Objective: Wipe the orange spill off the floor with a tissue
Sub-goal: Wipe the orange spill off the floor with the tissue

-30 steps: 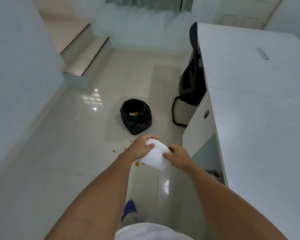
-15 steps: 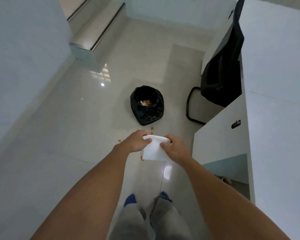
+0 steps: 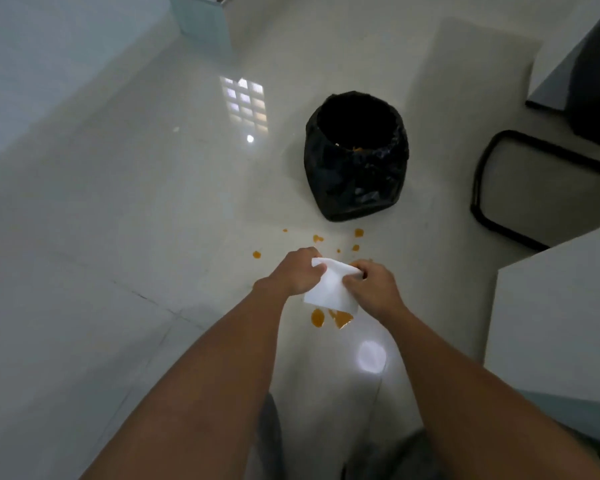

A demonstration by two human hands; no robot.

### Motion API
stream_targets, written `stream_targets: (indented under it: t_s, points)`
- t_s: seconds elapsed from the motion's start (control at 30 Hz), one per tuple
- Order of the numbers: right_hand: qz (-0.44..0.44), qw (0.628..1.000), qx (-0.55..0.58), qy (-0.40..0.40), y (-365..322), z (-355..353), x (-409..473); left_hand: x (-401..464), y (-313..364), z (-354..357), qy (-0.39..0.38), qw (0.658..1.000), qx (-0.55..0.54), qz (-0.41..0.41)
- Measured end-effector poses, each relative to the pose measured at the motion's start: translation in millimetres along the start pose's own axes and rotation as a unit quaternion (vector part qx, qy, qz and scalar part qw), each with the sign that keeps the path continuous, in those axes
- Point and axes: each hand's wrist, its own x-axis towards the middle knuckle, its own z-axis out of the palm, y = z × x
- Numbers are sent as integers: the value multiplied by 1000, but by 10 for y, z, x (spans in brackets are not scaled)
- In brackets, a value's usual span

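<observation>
Closer now, both hands' tissue (image 3: 329, 289) hides part of orange spill (image 3: 340, 318).

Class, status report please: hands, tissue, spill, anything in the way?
Left hand and right hand both gripping the tissue, above the floor. Orange spill unwiped, drops scattered toward the black bin. Nothing blocking.

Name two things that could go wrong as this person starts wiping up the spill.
The orange spill is scattered: larger blobs under the tissue, small drops nearer the black bin. One pass could miss the far drops.

The left hand and right hand hold a single thin tissue; it may soak through and smear orange across the glossy floor.
</observation>
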Motion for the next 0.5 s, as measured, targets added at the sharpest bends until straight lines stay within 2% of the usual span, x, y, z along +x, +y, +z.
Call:
stream_targets:
  t_s: [0.17, 0.37, 0.5]
  points:
    - [-18, 1000, -9, 12, 984, 700, 766, 931, -790, 715, 16, 998, 47, 23]
    - [-2, 999, -35, 6, 1265, 807, 936, 1164, -994, 913, -10, 993, 99, 59]
    - [-18, 999, -33, 38, 1498, 972, 1074, 1380, -1108, 1041, -26, 984, 140, 107]
